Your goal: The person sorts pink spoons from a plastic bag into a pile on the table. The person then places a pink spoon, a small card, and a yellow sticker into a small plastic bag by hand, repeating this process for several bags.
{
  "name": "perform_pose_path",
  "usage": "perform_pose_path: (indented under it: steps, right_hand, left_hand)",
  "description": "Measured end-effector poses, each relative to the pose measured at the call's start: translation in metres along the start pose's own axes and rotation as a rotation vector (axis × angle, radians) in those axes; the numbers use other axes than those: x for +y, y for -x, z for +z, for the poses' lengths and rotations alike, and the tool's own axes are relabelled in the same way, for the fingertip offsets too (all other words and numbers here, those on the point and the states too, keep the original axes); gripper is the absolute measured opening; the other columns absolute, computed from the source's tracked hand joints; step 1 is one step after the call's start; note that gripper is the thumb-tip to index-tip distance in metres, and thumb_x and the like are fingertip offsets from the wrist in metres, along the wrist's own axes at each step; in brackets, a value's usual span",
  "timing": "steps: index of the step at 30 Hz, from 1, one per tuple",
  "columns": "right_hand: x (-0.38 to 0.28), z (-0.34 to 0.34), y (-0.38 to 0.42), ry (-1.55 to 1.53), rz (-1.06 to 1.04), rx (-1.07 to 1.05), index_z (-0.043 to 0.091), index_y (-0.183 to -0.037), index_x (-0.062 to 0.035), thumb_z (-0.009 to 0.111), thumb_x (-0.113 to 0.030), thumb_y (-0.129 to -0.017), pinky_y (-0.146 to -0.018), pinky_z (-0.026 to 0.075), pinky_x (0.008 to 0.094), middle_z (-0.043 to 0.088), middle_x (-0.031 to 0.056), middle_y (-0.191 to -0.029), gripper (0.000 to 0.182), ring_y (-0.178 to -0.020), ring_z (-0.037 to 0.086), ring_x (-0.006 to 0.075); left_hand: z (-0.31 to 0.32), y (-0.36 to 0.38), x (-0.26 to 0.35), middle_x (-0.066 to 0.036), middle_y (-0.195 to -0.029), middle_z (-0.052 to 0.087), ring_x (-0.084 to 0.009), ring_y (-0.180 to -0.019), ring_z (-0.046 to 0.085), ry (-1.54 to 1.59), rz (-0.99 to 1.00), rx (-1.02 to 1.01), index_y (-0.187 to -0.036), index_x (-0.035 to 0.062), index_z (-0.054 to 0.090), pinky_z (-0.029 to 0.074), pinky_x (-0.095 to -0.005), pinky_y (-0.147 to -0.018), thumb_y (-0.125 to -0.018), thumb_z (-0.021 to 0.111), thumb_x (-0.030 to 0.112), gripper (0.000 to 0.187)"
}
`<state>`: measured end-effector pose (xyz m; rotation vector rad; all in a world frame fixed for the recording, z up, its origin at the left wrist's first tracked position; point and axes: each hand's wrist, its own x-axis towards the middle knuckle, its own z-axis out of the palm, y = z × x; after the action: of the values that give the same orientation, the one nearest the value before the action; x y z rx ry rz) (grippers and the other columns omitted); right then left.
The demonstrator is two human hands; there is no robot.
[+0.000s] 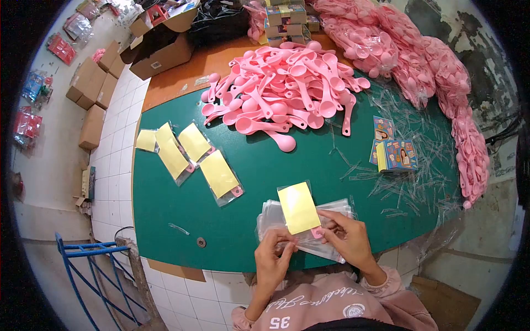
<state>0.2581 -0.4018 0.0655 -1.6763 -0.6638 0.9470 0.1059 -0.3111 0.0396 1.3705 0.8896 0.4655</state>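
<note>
Above a stack of clear plastic bags (270,218), my two hands hold one clear bag with a yellow card (300,208) inside. A pink spoon handle end (317,232) shows below the card; the rest of the spoon is hidden. My right hand (349,241) pinches the bag at this handle end. With thumb and fingers together, my left hand (274,252) grips the bag's lower left edge. Filled bags with yellow cards (219,174) lie to the left on the green table top (265,160).
Pink measuring spoons (287,83) are heaped at the back. Printed cards (398,155) and clear plastic strips (417,190) lie at right. Bundled bags of spoons (386,44) line the right edge. A metal ring (201,242) sits front left; a blue metal frame (91,251) stands beside the table.
</note>
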Motion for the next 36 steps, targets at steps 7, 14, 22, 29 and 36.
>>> perform_pose_path:
  steps: [7, 14, 22, 29, 36]
  right_hand:
    - [-0.018, -0.03, -0.029, 0.54, -0.259, -0.099, 0.056, -0.107, -0.0003, 0.059, -0.008, -0.078, -0.064, 0.047, 0.0323, 0.058, 0.0138, -0.081, 0.03, -0.072, 0.059, 0.0241]
    - [-0.011, -0.069, -0.136, 0.997, -0.435, 0.394, 0.048, -0.096, 0.0025, 0.061, -0.015, -0.078, -0.071, 0.043, 0.0408, 0.052, 0.0203, -0.088, 0.029, -0.083, 0.053, 0.0358]
    - [0.018, -0.088, -0.174, 0.999, -0.328, 0.464, 0.049, -0.091, 0.0077, 0.06, -0.007, -0.075, -0.073, 0.045, 0.0435, 0.051, 0.0251, -0.088, 0.024, -0.085, 0.053, 0.0395]
    - [-0.013, -0.099, -0.126, 1.146, -0.321, 0.677, 0.054, -0.086, 0.0052, 0.057, -0.006, -0.077, -0.075, 0.044, 0.0399, 0.052, 0.0212, -0.091, 0.014, -0.084, 0.053, 0.0353]
    - [-0.043, -0.078, -0.023, 0.326, -0.469, 0.603, 0.058, -0.083, 0.0018, 0.058, -0.005, -0.079, -0.062, 0.046, 0.0274, 0.058, 0.0112, -0.081, 0.008, -0.07, 0.059, 0.0182]
  left_hand:
    - [-0.036, -0.022, 0.028, -0.015, -0.117, 0.053, -0.016, -0.084, 0.06, -0.42, 0.288, 0.139, -0.115, 0.0043, 0.055, 0.047, -0.0237, -0.056, -0.074, 0.064, 0.001, 0.042]
    - [-0.028, -0.051, 0.055, -0.012, -0.114, 0.053, -0.027, -0.099, 0.054, -1.024, 0.594, 0.247, -0.108, 0.0058, 0.056, 0.044, -0.036, -0.079, -0.073, 0.067, 0.013, 0.037]
    - [0.024, -0.086, 0.04, -0.008, -0.098, 0.058, -0.0242, -0.09, 0.056, -1.024, 0.65, -0.555, -0.092, 0.0088, 0.055, 0.042, -0.0365, -0.068, -0.073, 0.065, 0.017, 0.022]
    - [0.013, -0.093, 0.048, -0.008, -0.079, 0.064, -0.0247, -0.075, 0.062, -0.742, 0.529, -0.556, -0.086, 0.0052, 0.054, 0.048, -0.0345, -0.066, -0.073, 0.065, 0.01, 0.018]
    - [0.008, -0.096, 0.044, -0.01, -0.088, 0.062, -0.0214, -0.086, 0.062, -0.27, 0.515, -0.537, -0.084, 0.0011, 0.054, 0.052, -0.0317, -0.069, -0.075, 0.063, 0.003, 0.013]
